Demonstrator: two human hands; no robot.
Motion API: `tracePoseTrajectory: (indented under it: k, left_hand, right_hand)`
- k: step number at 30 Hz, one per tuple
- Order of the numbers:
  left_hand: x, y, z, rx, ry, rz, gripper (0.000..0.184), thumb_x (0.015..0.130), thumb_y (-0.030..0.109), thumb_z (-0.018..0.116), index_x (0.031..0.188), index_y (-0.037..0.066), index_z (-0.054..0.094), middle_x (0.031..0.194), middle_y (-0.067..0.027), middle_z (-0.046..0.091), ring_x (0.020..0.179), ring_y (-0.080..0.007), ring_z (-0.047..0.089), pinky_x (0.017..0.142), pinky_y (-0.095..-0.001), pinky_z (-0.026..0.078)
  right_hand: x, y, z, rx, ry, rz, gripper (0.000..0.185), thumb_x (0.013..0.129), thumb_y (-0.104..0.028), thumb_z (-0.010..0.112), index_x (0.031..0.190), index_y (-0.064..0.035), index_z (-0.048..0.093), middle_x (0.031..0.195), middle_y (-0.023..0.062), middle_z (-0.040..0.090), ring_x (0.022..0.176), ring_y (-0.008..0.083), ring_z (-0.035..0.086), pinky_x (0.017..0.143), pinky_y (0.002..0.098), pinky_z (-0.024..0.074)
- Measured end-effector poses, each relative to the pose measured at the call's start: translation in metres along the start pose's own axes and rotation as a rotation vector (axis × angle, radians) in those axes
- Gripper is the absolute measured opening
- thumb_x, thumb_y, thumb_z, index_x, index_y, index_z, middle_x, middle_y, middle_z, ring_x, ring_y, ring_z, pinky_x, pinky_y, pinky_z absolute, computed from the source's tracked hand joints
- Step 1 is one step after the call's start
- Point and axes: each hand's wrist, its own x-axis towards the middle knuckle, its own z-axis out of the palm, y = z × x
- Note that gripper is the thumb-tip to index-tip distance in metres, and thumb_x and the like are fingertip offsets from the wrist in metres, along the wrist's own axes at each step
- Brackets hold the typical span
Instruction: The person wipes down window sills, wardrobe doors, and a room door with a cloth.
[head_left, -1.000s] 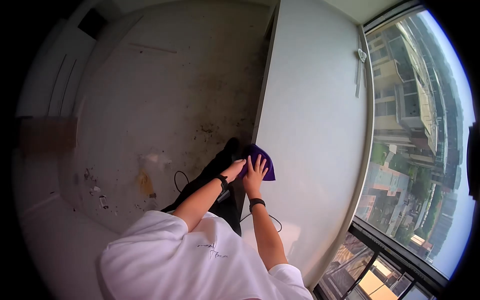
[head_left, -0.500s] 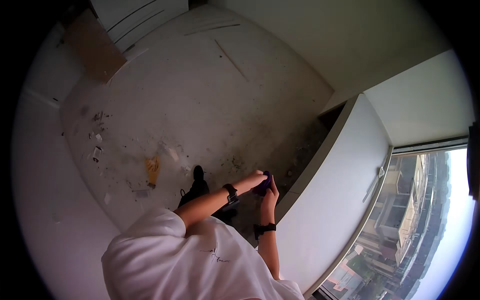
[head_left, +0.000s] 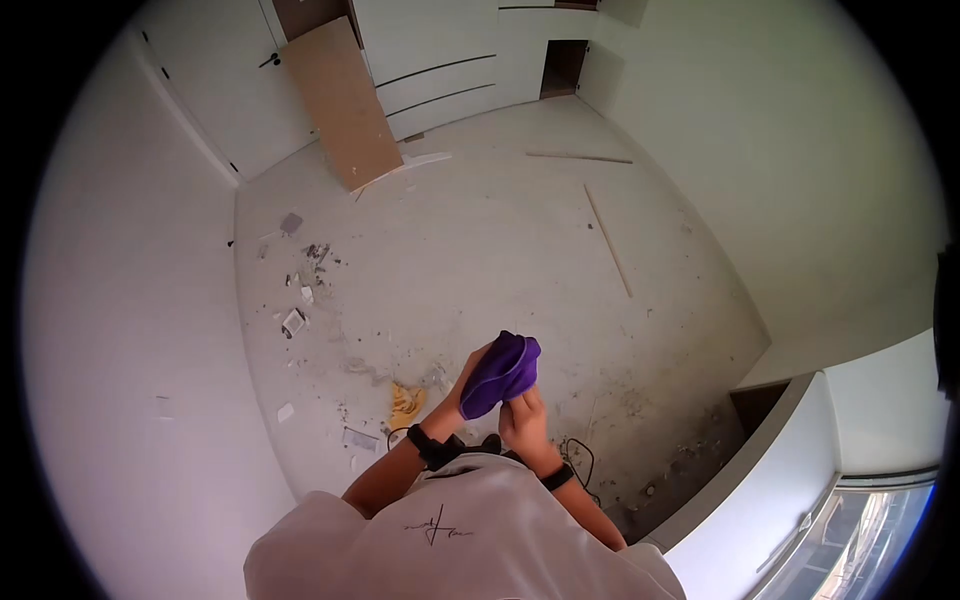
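Firstly, fingers of the right hand (head_left: 525, 424) curled closed on the lower edge of one folded purple fabric cloth (head_left: 500, 373), at 5 o'clock; left hand (head_left: 456, 397) gripping its side at 8 o'clock, fingertips largely hidden. Cloth aloft over the pale, debris-strewn floor (head_left: 450, 250). Outward: crumpled yellow scrap (head_left: 405, 403), 8 o'clock; thin light-brown strip (head_left: 608, 241), 1 o'clock; tan rectangular panel (head_left: 343, 110), 11 o'clock; smooth white ledge (head_left: 755, 485), 4 o'clock.
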Motion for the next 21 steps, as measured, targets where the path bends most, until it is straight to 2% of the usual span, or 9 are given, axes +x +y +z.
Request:
tracePoseTrajectory:
  k: [2, 3, 6, 10, 14, 16, 17, 19, 21]
  left_hand:
    - [0.011, 0.021, -0.021, 0.34, 0.043, 0.243, 0.035, 0.096, 0.017, 0.07, 0.124, -0.001, 0.061, 0.11, -0.0015, 0.067, 0.098, -0.0086, 0.06, 0.087, -0.0259, 0.052]
    - [0.021, 0.026, -0.03, 0.297, 0.122, 0.264, 0.033, 0.095, 0.017, 0.071, 0.122, -0.001, 0.062, 0.107, -0.0014, 0.068, 0.096, -0.0072, 0.059, 0.084, -0.0251, 0.052]
    - [0.052, 0.058, -0.051, 0.203, 0.221, 0.16, 0.029, 0.095, 0.015, 0.068, 0.119, -0.002, 0.064, 0.104, -0.0013, 0.068, 0.095, -0.0062, 0.06, 0.08, -0.0245, 0.051]
    - [0.095, 0.067, -0.104, 0.022, 0.26, -0.017, 0.033, 0.1, 0.015, 0.05, 0.124, -0.002, 0.064, 0.105, -0.0024, 0.068, 0.095, -0.0086, 0.063, 0.083, -0.0243, 0.051]
    - [0.142, 0.096, -0.145, 0.158, 0.259, 0.073, 0.037, 0.102, 0.023, 0.046, 0.127, 0.0, 0.061, 0.114, -0.0052, 0.068, 0.102, -0.0125, 0.064, 0.091, -0.029, 0.051]
    - [0.173, 0.11, -0.182, -0.474, 0.412, -0.192, 0.04, 0.104, 0.03, 0.044, 0.128, 0.001, 0.059, 0.121, -0.0068, 0.066, 0.111, -0.0155, 0.062, 0.097, -0.0334, 0.049]
    - [0.189, 0.12, -0.198, -0.446, 0.421, -0.2, 0.04, 0.104, 0.03, 0.044, 0.128, 0.001, 0.059, 0.121, -0.0068, 0.066, 0.111, -0.0155, 0.062, 0.097, -0.0334, 0.049]
    - [0.221, 0.134, -0.229, -0.511, 0.398, -0.027, 0.04, 0.107, 0.034, 0.044, 0.126, 0.001, 0.058, 0.123, -0.0091, 0.064, 0.116, -0.0204, 0.061, 0.104, -0.0349, 0.048]
    - [0.245, 0.171, -0.24, -0.402, 0.446, -0.038, 0.043, 0.107, 0.036, 0.043, 0.128, 0.001, 0.057, 0.125, -0.0086, 0.063, 0.117, -0.0198, 0.06, 0.103, -0.035, 0.048]
  right_hand:
    - [0.034, 0.011, 0.015, 0.116, -0.038, -0.053, 0.047, 0.072, 0.013, 0.054, 0.118, 0.0063, 0.062, 0.121, 0.0284, 0.06, 0.111, 0.0513, 0.057, 0.097, 0.0513, 0.0477]
    - [0.053, 0.014, 0.019, 0.157, -0.084, -0.044, 0.047, 0.071, 0.013, 0.054, 0.117, 0.006, 0.062, 0.12, 0.0274, 0.06, 0.112, 0.0508, 0.056, 0.098, 0.0513, 0.0475]
    - [0.105, 0.033, 0.027, 0.155, -0.142, -0.065, 0.047, 0.071, 0.012, 0.056, 0.117, 0.0056, 0.062, 0.121, 0.0268, 0.06, 0.112, 0.05, 0.057, 0.098, 0.0512, 0.0475]
    - [0.184, 0.063, 0.038, 0.217, -0.264, -0.107, 0.045, 0.071, 0.009, 0.06, 0.115, 0.0033, 0.065, 0.118, 0.0239, 0.063, 0.113, 0.0457, 0.059, 0.097, 0.0504, 0.0498]
    - [0.263, 0.098, 0.067, 0.26, -0.325, -0.219, 0.045, 0.073, 0.007, 0.061, 0.117, 0.0007, 0.066, 0.119, 0.0203, 0.065, 0.114, 0.0426, 0.06, 0.098, 0.0483, 0.0511]
    - [0.303, 0.119, 0.093, 0.273, -0.416, -0.279, 0.044, 0.074, 0.002, 0.064, 0.118, -0.0029, 0.068, 0.122, 0.0163, 0.066, 0.116, 0.0403, 0.06, 0.097, 0.0448, 0.0521]
    - [0.328, 0.124, 0.106, 0.293, -0.395, -0.274, 0.044, 0.074, 0.002, 0.064, 0.118, -0.0029, 0.068, 0.122, 0.0163, 0.066, 0.116, 0.0403, 0.06, 0.097, 0.0448, 0.0521]
    - [0.377, 0.135, 0.131, 0.312, -0.407, -0.318, 0.04, 0.076, -0.002, 0.068, 0.115, -0.0054, 0.069, 0.117, 0.012, 0.068, 0.11, 0.0375, 0.062, 0.092, 0.0429, 0.0534]
    - [0.418, 0.149, 0.155, 0.332, -0.429, -0.31, 0.038, 0.076, -0.004, 0.069, 0.114, -0.0063, 0.07, 0.114, 0.0111, 0.068, 0.106, 0.0362, 0.062, 0.089, 0.0428, 0.0534]
